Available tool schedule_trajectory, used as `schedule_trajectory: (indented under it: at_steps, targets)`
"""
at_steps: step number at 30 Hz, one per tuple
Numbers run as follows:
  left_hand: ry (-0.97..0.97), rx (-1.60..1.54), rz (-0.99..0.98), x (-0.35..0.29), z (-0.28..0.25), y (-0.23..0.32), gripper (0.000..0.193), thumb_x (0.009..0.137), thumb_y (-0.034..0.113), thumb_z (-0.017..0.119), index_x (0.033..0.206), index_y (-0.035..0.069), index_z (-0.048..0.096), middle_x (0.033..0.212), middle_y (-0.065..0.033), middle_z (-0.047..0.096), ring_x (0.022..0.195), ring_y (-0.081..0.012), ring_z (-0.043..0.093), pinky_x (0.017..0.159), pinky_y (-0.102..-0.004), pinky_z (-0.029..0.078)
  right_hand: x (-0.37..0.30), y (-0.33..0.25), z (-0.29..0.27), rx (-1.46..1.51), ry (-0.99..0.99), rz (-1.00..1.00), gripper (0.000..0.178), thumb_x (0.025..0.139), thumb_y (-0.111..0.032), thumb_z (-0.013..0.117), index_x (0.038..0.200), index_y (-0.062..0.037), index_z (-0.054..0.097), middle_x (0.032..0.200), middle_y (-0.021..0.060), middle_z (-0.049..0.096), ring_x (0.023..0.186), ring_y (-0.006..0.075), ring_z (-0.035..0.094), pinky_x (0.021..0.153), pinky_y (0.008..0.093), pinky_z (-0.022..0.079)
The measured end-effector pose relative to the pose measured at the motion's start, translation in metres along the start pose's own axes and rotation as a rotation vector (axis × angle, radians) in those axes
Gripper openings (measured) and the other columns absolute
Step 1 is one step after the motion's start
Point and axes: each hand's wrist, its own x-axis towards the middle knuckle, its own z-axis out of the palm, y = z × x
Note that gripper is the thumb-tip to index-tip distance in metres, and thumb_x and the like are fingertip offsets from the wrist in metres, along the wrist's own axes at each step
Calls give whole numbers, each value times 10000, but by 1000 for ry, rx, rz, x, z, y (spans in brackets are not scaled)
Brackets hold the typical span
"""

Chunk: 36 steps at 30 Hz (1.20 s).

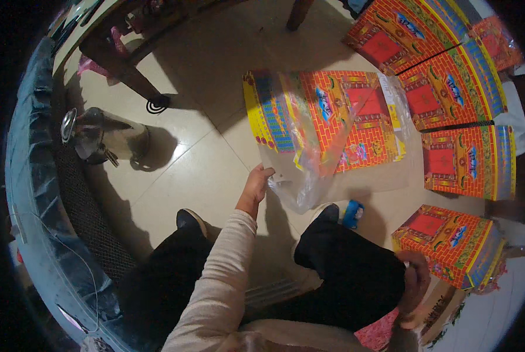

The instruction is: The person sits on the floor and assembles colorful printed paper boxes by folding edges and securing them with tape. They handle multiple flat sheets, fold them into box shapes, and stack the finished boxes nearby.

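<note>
My left hand (pixel 256 183) reaches forward over the tiled floor and grips the edge of a clear plastic bag (pixel 306 170). The bag lies over a stack of flat, brightly printed red, yellow and blue paper sheets (pixel 356 117). My right hand (pixel 415 281) rests low at my right side, fingers curled on a folded red-and-yellow paper box (pixel 450 237) beside my knee. My dark trouser legs and shoes show between the two hands.
Several more folded red paper boxes (pixel 456 88) lie in a row at the far right. A metal kettle (pixel 101 138) stands on the floor at left, near a wooden table leg (pixel 127 73). A dark mesh and fabric edge (pixel 51 193) runs along the left.
</note>
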Motion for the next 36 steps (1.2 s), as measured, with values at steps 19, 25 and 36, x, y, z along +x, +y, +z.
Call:
schedule_trajectory:
  at_steps: [19, 25, 36]
  targets:
    - [261, 464, 95, 12, 37, 0, 303, 914, 328, 727, 914, 27, 695, 796, -19, 661, 684, -131, 579, 643, -282, 462, 270, 87, 251, -913, -563, -457, 294, 960, -276, 598, 1102, -29, 667, 909, 212, 722, 841, 414, 704, 765, 527, 542]
    - [600, 945, 395, 10, 2, -16, 236, 826, 234, 739, 916, 16, 720, 832, -121, 689, 788, -234, 666, 727, -370, 511, 263, 48, 214, -689, -292, -272, 246, 965, -284, 605, 1090, -80, 662, 906, 224, 690, 835, 411, 681, 720, 533, 525]
    - [343, 466, 240, 31, -10, -4, 247, 852, 193, 722, 992, -4, 670, 772, -63, 645, 648, -219, 622, 632, -323, 525, 256, 65, 190, -591, -109, -592, 209, 961, -216, 655, 1134, -99, 643, 806, 189, 699, 677, 384, 688, 585, 485, 534]
